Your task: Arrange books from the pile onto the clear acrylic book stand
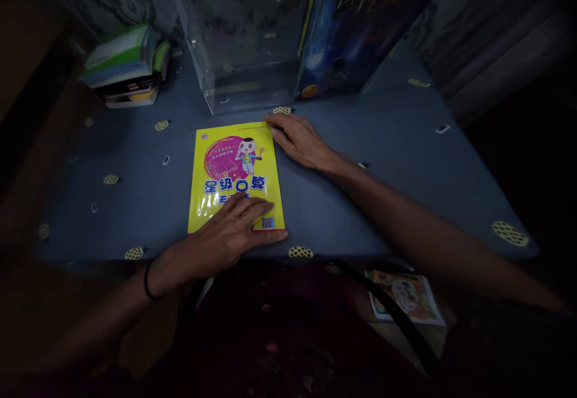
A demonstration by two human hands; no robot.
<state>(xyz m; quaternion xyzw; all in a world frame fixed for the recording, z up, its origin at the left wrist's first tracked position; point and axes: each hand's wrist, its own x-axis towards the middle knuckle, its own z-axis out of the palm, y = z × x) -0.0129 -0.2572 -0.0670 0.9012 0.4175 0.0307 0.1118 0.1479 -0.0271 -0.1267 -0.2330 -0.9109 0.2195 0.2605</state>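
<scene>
As left hand point(232, 229) spreads on yellow book point(237, 172), right hand point(297, 138), grip unclear, blue book point(345, 37) in clear bin point(252, 92)

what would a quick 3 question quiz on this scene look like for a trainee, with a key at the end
1. True or false: the left hand is off to the side, covering no part of the yellow book.

2. As pictured, where is the stack of books relative to the clear plastic stand?
A) to its left
B) to its right
C) on top of it

3. Fill in the blank: as pictured, the right hand has its fingertips at the yellow book's upper ____ corner.

Key:
1. False; it lies over the lower part of the cover.
2. A
3. right
</scene>
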